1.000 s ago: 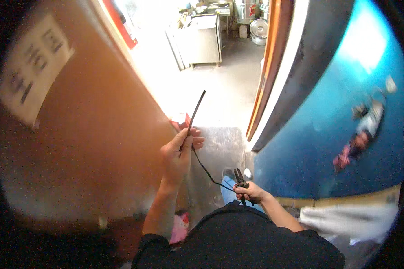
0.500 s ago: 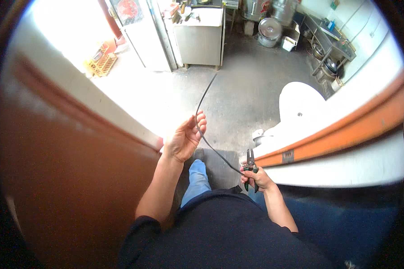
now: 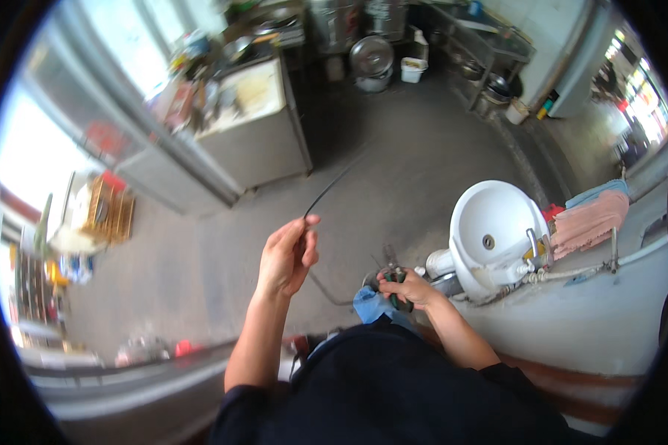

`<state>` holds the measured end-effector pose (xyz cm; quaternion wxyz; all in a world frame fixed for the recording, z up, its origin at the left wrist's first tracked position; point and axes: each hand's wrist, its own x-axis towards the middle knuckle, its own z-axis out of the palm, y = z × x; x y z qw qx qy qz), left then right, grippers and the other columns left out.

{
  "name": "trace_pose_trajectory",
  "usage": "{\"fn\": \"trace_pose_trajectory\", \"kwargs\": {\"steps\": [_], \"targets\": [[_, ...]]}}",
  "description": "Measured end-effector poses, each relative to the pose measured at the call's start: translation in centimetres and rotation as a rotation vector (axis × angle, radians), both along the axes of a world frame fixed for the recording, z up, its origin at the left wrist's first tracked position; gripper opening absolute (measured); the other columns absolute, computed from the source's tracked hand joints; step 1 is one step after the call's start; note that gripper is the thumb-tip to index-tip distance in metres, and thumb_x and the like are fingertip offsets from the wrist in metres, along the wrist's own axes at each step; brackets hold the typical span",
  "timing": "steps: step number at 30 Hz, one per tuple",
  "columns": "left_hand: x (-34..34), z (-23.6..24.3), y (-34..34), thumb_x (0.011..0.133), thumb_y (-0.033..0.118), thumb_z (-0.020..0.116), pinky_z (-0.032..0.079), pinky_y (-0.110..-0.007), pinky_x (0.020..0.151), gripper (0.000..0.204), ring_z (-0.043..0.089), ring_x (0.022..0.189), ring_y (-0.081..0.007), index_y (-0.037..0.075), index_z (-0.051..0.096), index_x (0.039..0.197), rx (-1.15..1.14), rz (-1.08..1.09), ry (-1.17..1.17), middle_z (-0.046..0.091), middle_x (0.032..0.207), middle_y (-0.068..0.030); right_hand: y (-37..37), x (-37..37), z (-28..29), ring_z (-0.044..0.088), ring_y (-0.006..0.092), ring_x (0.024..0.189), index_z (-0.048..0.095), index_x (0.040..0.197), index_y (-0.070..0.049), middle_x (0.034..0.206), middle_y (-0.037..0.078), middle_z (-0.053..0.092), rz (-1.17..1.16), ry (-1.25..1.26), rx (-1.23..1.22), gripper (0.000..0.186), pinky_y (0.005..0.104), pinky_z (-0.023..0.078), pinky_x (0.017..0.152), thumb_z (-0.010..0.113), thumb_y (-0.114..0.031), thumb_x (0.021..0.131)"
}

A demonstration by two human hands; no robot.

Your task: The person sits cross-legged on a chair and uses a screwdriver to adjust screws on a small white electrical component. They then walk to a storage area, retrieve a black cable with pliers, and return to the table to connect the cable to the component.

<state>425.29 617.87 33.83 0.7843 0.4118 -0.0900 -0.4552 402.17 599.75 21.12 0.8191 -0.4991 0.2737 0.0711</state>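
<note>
My left hand (image 3: 283,258) is raised in the middle, its fingers closed round a thin black cable (image 3: 323,194). The cable's free end sticks out ahead over the floor, blurred at its tip. Below the left hand the cable sags in a curve and runs back toward my right hand (image 3: 412,290). That hand grips a pair of pliers with dark green handles (image 3: 398,302), jaws pointing away from me and blurred. Whether the right hand also holds the cable's near end is hidden.
A white washbasin (image 3: 490,211) with a tap stands close on my right, pink and blue cloths (image 3: 594,222) beside it. Ahead left is a metal counter (image 3: 263,152) loaded with things. Pots and a white bucket (image 3: 413,70) stand farther back. A yellow crate (image 3: 111,215) is at left.
My view has swung and moved forward from the doorway into the room, bringing the washbasin fully into sight. The left hand's fingers have closed more round the cable; the right hand keeps the pliers.
</note>
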Motion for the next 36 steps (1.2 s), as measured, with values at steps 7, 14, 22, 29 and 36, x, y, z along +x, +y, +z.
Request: {"fn": "trace_pose_trajectory", "kwargs": {"steps": [7,14,22,29,36], "targets": [[9.8,1.6,-18.5,0.105,0.024,0.056,0.026,-0.024,0.045,0.023,0.034,0.044,-0.0075,0.002,0.063,0.105,0.073,0.111,-0.105,0.047,0.062,0.0018,-17.8,12.9,-2.4,0.064,0.015,0.077,0.064,0.102,-0.004,0.083,0.005,0.066,-0.361,-0.185,0.034,0.017,0.0308,0.053,0.072,0.07,-0.018,0.096],[12.5,-0.3,-37.8,0.105,0.017,0.057,0.038,-0.023,0.047,0.021,0.048,0.049,-0.0114,-0.004,0.064,0.105,0.163,-0.219,-0.274,0.06,0.068,-0.0065,-34.9,19.7,8.0,0.06,0.0111,0.079,0.063,0.102,-0.007,0.083,0.001,0.064,-0.522,-0.366,-0.096,0.015,0.0273,0.047,0.074,0.07,-0.02,0.097],[15.1,-3.6,-65.7,0.103,0.015,0.062,0.045,-0.021,0.055,0.021,0.054,0.059,-0.0065,0.001,0.073,0.115,0.079,-0.847,-0.558,0.071,0.08,-0.0027,-56.7,20.7,7.6,0.063,0.0127,0.083,0.063,0.108,-0.003,0.089,0.002,0.064,-0.866,-0.445,-0.254,0.014,0.0287,0.051,0.076,0.066,-0.013,0.099],[11.0,-5.3,-90.8,0.101,0.013,0.064,0.047,-0.023,0.06,0.02,0.058,0.067,-0.0058,0.004,0.074,0.116,-0.155,-1.277,-0.787,0.073,0.081,-0.0005,-73.2,13.8,7.5,0.066,0.0164,0.084,0.062,0.108,-0.003,0.093,0.008,0.067,-1.431,-0.151,-0.381,0.019,0.0308,0.053,0.077,0.072,-0.007,0.092],[-1.5,-8.9,-114.4,0.104,0.021,0.056,0.051,-0.03,0.069,0.026,0.064,0.075,-0.0118,0.002,0.073,0.105,-0.349,-1.644,-0.938,0.074,0.089,-0.0075,-91.1,1.8,4.6,0.066,0.0184,0.082,0.06,0.106,-0.001,0.093,0.01,0.067,-1.636,-0.149,-0.331,0.017,0.0314,0.052,0.076,0.068,-0.007,0.094]]}}
